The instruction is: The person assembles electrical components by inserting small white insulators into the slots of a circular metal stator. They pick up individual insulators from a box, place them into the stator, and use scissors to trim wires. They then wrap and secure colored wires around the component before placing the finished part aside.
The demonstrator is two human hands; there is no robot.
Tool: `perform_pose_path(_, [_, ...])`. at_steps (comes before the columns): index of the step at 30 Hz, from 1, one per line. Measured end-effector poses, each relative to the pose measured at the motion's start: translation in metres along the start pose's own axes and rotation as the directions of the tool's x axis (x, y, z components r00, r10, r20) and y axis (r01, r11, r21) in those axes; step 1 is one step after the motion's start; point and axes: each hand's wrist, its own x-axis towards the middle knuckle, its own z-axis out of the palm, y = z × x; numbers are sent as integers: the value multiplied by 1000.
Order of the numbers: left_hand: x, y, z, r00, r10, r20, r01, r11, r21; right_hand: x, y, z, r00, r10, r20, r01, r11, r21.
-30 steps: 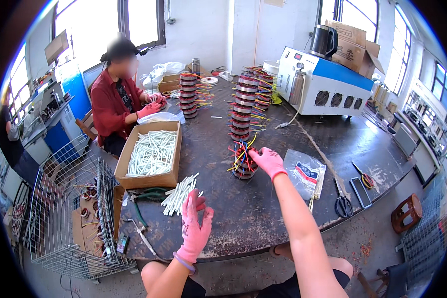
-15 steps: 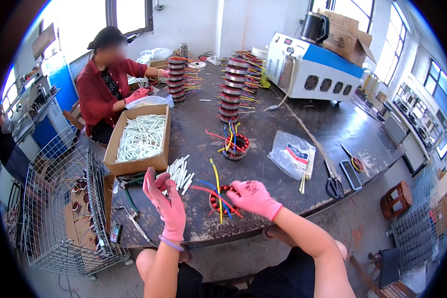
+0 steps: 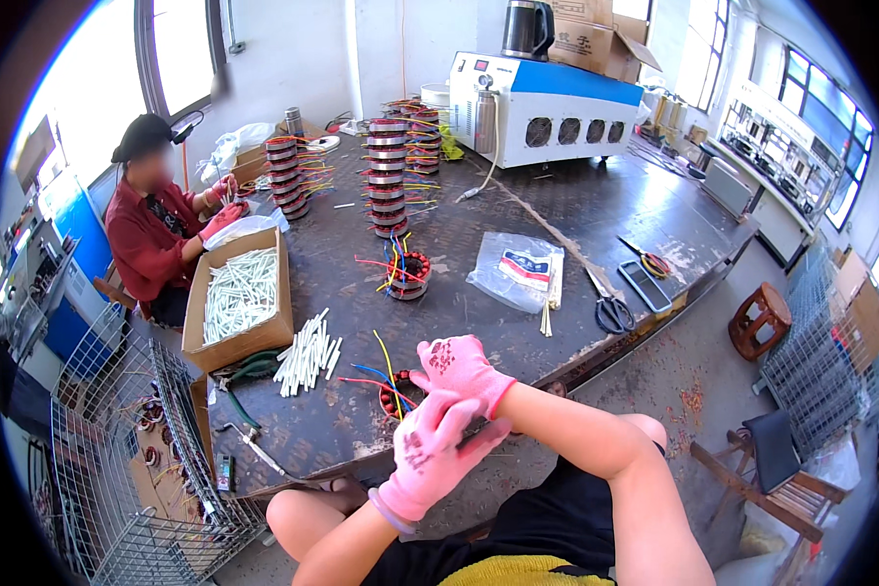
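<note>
At the near edge of the dark worktable [image 3: 576, 225], both pink-gloved hands are bunched together over a wound stator coil [image 3: 393, 396] with red, yellow and blue wire leads [image 3: 381, 363] trailing out of it toward the far side. The coil sits just left of and partly under the hands, right at the table's lip, so only its left rim and the leads show. The right hand [image 3: 459, 369] lies on top, fingers curled down and closed over the coil's near side. The left hand [image 3: 428, 457] comes up from below and just nearer, fingers folded round something small and dark that pokes out toward the right; what it is cannot be made out. The two gloves touch each other. Just left of them a loose heap of white sleeving tubes [image 3: 306, 353] lies on the table, and beyond that an open cardboard box [image 3: 236, 293] filled with more of the same. Farther in, near the middle of the table, a second stator coil [image 3: 406, 274] stands alone with its coloured leads sticking up, and behind it rise tall stacks of stators [image 3: 388, 176]. To the right lie a clear plastic bag [image 3: 518, 273], then scissors [image 3: 610, 311]. A blue and white machine [image 3: 542, 107] stands at the far side. At the far left a person in a red top [image 3: 151, 239] sits working with pink gloves, and a wire cage [image 3: 127, 459] stands by the table's near-left corner.
</note>
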Motion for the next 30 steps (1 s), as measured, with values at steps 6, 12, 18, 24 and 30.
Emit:
perform_pose_path(6, [11, 14, 17, 983, 176, 43, -181, 933, 311, -11, 7, -12, 999, -6, -33, 3, 996, -86])
perform_pose_path(12, [4, 17, 9, 717, -588, 374, 579, 203, -790, -31, 10, -32, 994, -40, 105, 51, 994, -101])
perform_pose_path(18, [-25, 70, -17, 589, -625, 512, 276, -439, -855, -103, -22, -152, 931, -331, 152, 302, 935, 184])
perform_pose_path(24, [-36, 88, -26, 641, -579, 504, 233, -479, -846, -180, -41, -189, 699, -714, 47, 678, 682, 275])
perform_pose_path(30, [-38, 92, -27, 655, -578, 486, 251, -441, -862, -196, -47, -164, 642, -766, 25, 738, 627, 248])
